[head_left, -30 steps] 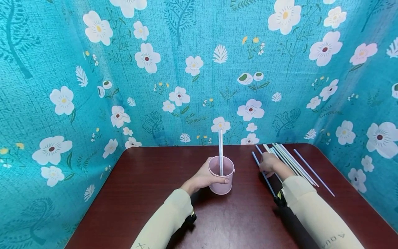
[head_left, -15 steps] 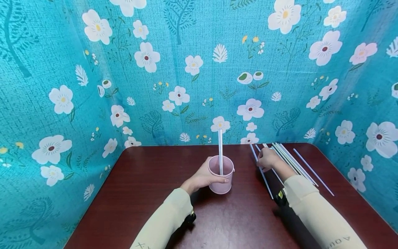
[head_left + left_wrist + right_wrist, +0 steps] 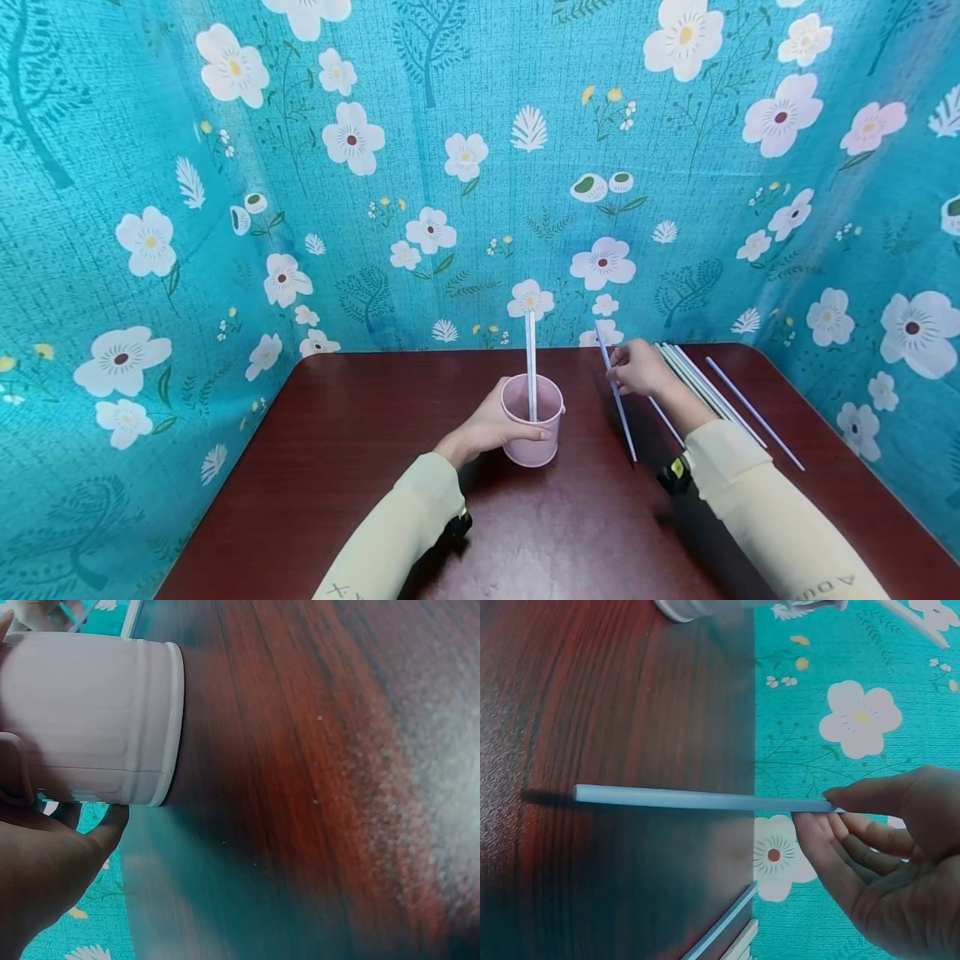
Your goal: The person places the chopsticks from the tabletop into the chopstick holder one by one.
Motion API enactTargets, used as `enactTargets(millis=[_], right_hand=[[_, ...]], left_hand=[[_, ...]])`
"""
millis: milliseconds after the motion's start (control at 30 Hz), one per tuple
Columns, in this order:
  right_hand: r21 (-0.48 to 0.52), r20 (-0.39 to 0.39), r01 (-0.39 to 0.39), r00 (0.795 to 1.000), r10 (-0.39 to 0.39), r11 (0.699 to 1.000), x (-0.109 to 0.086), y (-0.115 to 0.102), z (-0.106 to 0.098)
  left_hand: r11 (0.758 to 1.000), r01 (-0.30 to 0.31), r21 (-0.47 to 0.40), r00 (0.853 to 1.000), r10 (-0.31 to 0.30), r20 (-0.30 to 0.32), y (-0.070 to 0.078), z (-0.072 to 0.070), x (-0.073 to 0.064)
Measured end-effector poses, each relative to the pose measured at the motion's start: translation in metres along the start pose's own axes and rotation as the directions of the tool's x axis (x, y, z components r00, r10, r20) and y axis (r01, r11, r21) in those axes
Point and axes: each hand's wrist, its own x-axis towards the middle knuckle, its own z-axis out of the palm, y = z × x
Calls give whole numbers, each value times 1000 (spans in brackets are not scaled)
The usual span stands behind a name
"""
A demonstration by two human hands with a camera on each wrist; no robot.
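A small pink bucket (image 3: 532, 452) stands upright on the table, and my left hand (image 3: 491, 427) grips its side, thumb across the front. The left wrist view shows the bucket's ribbed wall (image 3: 90, 712) from close by. Two pale sticks (image 3: 532, 354) lean inside the bucket and rise above its rim. To the right, my right hand (image 3: 641, 368) pinches a thin blue stick (image 3: 626, 425) between thumb and fingers. That stick is tilted, its far end raised in front of the curtain. In the right wrist view its near end (image 3: 592, 793) hovers over its own shadow.
Under and beside my right forearm lies another blue stick (image 3: 666, 421). Several pale green and white sticks (image 3: 712, 392) lie side by side at the back right, with a lone blue stick (image 3: 756, 414) farther right. A flowered teal curtain (image 3: 480, 208) hangs around the dark red table (image 3: 360, 467).
My right hand has lifted the blue stick off the table and moved slightly left with it. My left hand and the bucket have stayed in place.
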Motion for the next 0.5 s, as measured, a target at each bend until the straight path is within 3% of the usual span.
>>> enactTargets(millis=[500], right_hand=[[59,-55,101,994,-97,993,-1,-20,-7]], left_hand=[[1000,2,-3,1000,-2,1,-1,0,0]])
